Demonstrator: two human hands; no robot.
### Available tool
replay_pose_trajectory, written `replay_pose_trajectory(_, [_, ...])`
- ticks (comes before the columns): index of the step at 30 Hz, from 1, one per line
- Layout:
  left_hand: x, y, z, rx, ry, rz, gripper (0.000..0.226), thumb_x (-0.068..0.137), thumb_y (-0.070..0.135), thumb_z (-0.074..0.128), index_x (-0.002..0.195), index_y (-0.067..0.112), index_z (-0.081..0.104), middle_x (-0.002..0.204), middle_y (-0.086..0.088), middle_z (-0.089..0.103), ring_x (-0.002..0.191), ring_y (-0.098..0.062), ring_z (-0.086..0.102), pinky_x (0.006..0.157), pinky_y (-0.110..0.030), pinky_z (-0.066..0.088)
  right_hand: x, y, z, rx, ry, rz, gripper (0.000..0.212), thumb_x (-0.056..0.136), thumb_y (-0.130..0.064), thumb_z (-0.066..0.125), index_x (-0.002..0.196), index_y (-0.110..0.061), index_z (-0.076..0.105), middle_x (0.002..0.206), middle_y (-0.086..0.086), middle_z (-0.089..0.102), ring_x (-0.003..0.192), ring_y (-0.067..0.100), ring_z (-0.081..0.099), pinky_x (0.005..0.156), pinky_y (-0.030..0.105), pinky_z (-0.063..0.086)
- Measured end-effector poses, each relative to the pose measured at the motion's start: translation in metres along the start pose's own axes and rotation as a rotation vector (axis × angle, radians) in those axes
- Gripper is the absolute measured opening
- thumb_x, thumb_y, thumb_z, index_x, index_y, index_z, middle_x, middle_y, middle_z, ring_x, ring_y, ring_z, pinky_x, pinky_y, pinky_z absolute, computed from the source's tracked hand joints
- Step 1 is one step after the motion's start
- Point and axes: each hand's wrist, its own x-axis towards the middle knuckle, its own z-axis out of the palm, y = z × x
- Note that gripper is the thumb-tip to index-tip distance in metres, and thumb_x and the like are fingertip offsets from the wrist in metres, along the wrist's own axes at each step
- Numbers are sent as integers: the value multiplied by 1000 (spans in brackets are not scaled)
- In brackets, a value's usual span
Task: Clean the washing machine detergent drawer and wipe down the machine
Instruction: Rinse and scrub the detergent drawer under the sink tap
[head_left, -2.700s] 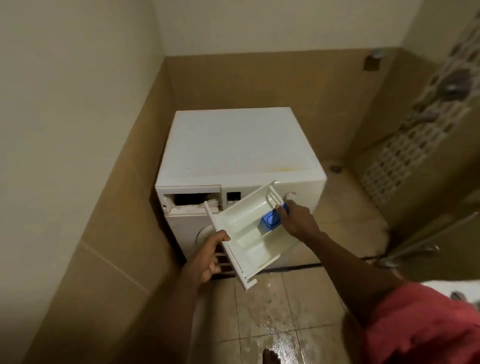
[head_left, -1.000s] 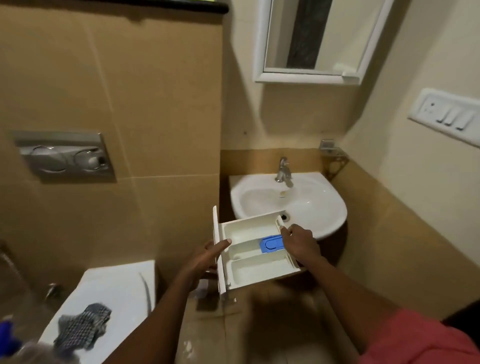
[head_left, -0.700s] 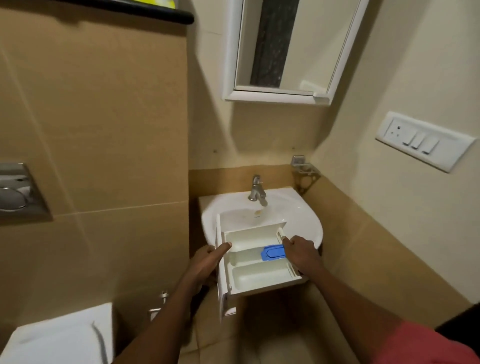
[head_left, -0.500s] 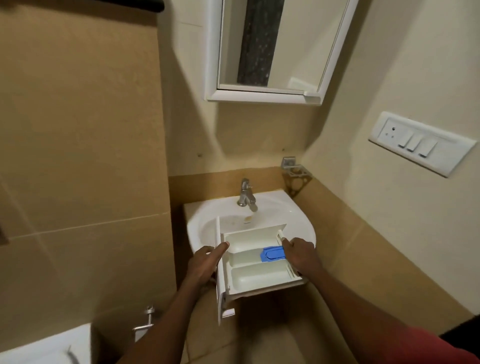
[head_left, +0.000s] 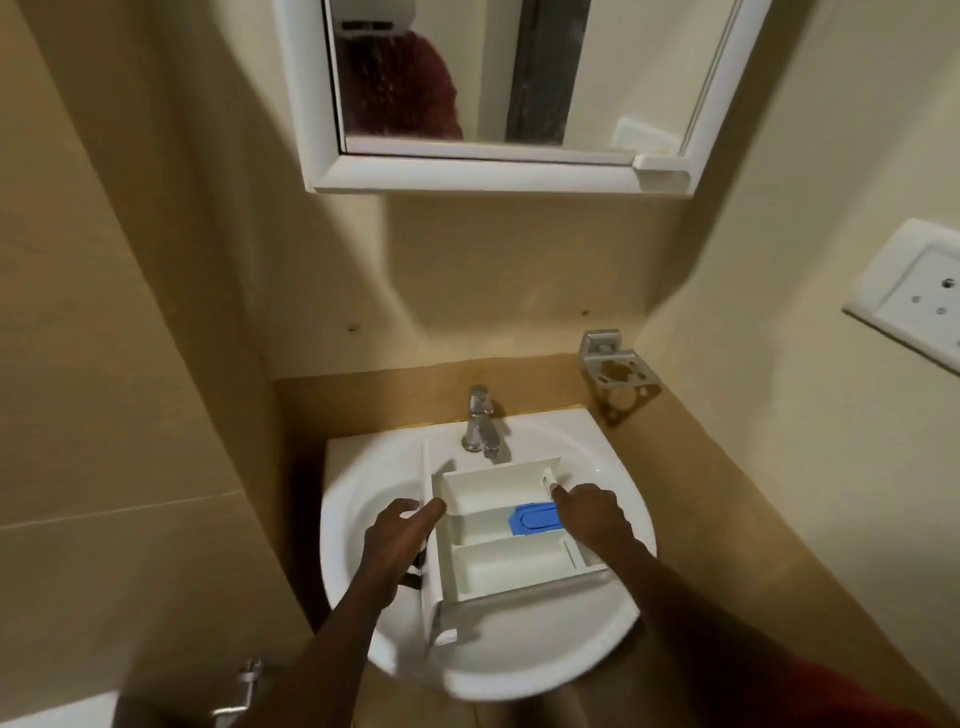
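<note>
On my feed both hands hold the detergent drawer (head_left: 498, 566) level over the sink (head_left: 519, 670). It hangs above the middle of the bowl, its far end close to the back edge. The left hand (head_left: 400, 535) grips the drawer's left side at the front panel, thumb laid straight along the top edge and the other fingers curled round out of sight. The right hand (head_left: 592, 519) clamps the right wall, one finger stretched toward the far right corner and the rest folded under, so I cannot tell how they lie. A blue insert (head_left: 535, 519) sits in the middle compartment, touching that hand.

The tap (head_left: 480, 423) stands at the sink's back edge with its spout just past the drawer's far wall. Drawer and forearms cover most of the bowl. Above hangs a white-framed mirror (head_left: 467, 179). A metal holder (head_left: 618, 379) is fixed to the wall off the back right corner, and a socket plate (head_left: 919, 301) lies farther right. A chrome valve (head_left: 244, 686) shows below the sink's left edge.
</note>
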Motion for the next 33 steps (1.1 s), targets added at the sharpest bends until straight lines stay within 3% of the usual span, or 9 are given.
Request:
replay_pose_trajectory(4, [18,-1,11,-1,33,-43,60,65,51,66,116,22,59,89,-11,67,66,-26,63,54,-34,58,37,-20,-4,21,22,-86,53,96,-55,39,119,-11,60,123,12,60,119,30,52,93,35,41])
replay_pose_trajectory(7, [24,-4,20,-25,36,-81,59,63,49,66,115,22,56,87,-10,65,67,-28,62,58,-38,61,55,-50,-10,158,69,-193,46,93,-54,48,121,-19,59,117,6,65,112,26,57,85,31,42])
replay_pose_trajectory(11, [32,-6,31,-59,40,-92,57,65,46,67,115,23,50,84,-11,66,68,-28,63,61,-45,63,70,-92,-21,248,66,-390,49,89,-54,57,122,-18,59,113,4,67,109,25,60,89,33,48])
replay_pose_trajectory(14, [36,-9,41,-89,35,-97,53,72,39,69,118,23,47,82,-12,66,68,-28,65,63,-48,63,80,-115,-20,179,-20,-465,23,88,-50,58,83,-27,58,93,2,62,100,28,60,77,30,41])
replay_pose_trajectory(16, [39,-11,46,-118,21,-107,54,70,39,69,117,24,46,83,-11,65,68,-28,66,63,-48,61,87,-126,-14,134,-42,-470,27,85,-49,59,70,-29,49,90,7,63,98,31,60,74,28,36])
replay_pose_trajectory(20, [44,-11,52,-141,-6,-109,56,70,41,70,117,24,46,84,-10,64,70,-28,66,58,-39,61,95,-132,-9,103,25,-482,18,87,-27,65,91,-11,71,97,10,71,96,29,64,74,24,39])
replay_pose_trajectory(22, [47,-13,52,-148,-22,-116,59,66,44,69,116,23,45,89,-11,65,71,-29,68,58,-38,60,98,-130,-9,108,62,-490,17,87,-23,67,98,-11,72,102,10,71,97,28,63,77,24,43])
replay_pose_trajectory(30, [54,-21,58,-177,-38,-138,53,69,47,70,112,25,48,99,-15,66,70,-28,67,58,-38,60,111,-130,-6,70,38,-598,13,86,-10,62,95,-18,68,101,10,68,93,26,64,75,27,49])
replay_pose_trajectory(33, [55,-22,59,-178,-50,-130,48,74,43,70,112,24,46,96,-13,66,67,-26,65,55,-33,55,116,-124,-12,63,1,-632,18,90,-14,60,106,-19,65,106,9,67,90,21,63,73,26,48])
